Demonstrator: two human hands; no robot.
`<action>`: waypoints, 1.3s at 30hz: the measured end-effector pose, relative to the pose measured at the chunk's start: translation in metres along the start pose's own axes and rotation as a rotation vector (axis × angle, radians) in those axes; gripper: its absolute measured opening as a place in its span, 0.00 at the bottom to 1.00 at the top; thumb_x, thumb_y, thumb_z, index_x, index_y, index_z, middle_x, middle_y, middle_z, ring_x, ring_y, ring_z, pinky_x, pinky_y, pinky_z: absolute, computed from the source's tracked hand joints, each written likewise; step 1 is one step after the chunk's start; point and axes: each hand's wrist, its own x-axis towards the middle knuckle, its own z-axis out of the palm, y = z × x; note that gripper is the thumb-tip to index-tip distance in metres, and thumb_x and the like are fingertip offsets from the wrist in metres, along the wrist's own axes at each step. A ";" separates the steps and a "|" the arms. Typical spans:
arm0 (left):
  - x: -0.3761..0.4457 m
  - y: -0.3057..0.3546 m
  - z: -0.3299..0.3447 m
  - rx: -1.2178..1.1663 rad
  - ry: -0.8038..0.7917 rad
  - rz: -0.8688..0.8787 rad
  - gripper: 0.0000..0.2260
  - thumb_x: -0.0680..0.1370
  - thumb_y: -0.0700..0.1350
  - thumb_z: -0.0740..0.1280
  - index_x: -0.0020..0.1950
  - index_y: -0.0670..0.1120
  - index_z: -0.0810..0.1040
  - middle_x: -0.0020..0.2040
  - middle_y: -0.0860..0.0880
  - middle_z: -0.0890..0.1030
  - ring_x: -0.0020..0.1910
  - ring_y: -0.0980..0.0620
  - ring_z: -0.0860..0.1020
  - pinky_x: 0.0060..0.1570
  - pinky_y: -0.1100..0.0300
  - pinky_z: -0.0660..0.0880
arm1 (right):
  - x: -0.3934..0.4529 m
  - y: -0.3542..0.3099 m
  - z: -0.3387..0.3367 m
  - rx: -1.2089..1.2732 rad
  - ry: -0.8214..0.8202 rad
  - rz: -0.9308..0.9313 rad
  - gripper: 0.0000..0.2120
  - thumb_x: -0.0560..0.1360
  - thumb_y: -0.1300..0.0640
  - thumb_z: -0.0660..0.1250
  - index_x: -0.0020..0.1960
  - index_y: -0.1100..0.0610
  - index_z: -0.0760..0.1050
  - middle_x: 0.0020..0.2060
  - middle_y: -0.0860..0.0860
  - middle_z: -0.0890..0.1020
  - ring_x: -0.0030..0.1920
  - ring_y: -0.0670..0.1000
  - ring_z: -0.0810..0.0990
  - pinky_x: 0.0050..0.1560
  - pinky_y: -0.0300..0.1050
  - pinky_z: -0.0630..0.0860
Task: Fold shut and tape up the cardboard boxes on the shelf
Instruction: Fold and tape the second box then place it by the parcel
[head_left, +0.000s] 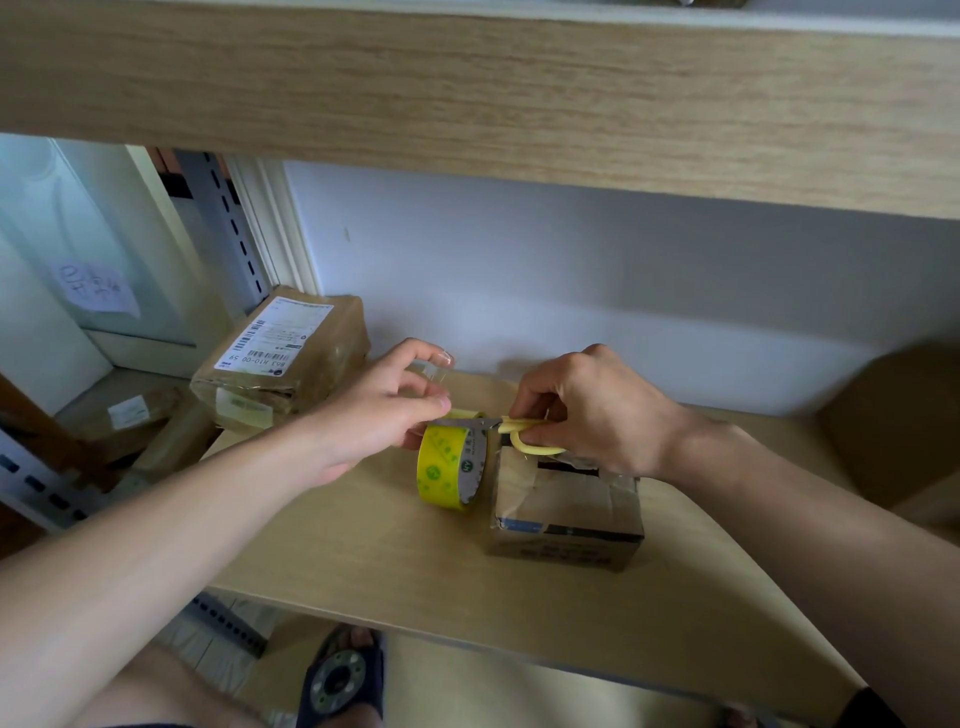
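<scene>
Small box (563, 512) flaps folded, clear tape wrinkled on top.

One view only, head-worn, looking forward and steeply down from above the shelf (363, 561), close in at arm's reach. Both forearms run up from the bottom corners toward mid-frame. The upper shelf board (467, 88) crowds the top edge, the wall (571, 291) faces us behind, and wide-angle bending curves the edges.
</scene>
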 end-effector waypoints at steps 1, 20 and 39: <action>0.001 0.000 0.001 -0.023 -0.001 0.004 0.16 0.82 0.37 0.68 0.66 0.53 0.74 0.60 0.45 0.81 0.53 0.49 0.83 0.42 0.63 0.80 | 0.000 0.001 0.000 0.003 0.004 0.006 0.05 0.74 0.57 0.78 0.49 0.52 0.85 0.42 0.44 0.85 0.43 0.42 0.82 0.48 0.43 0.80; 0.027 -0.008 -0.005 0.018 0.197 0.194 0.23 0.78 0.28 0.63 0.65 0.51 0.71 0.58 0.51 0.82 0.47 0.51 0.77 0.37 0.67 0.71 | 0.047 0.006 0.020 0.002 -0.137 0.179 0.17 0.85 0.56 0.55 0.70 0.51 0.75 0.62 0.52 0.82 0.61 0.54 0.78 0.50 0.39 0.69; 0.029 -0.012 0.001 0.192 0.068 0.173 0.25 0.76 0.29 0.62 0.61 0.59 0.72 0.61 0.56 0.79 0.52 0.45 0.80 0.44 0.60 0.74 | 0.039 0.015 0.028 0.014 -0.229 0.261 0.20 0.86 0.56 0.54 0.76 0.54 0.70 0.74 0.54 0.71 0.74 0.54 0.69 0.65 0.42 0.65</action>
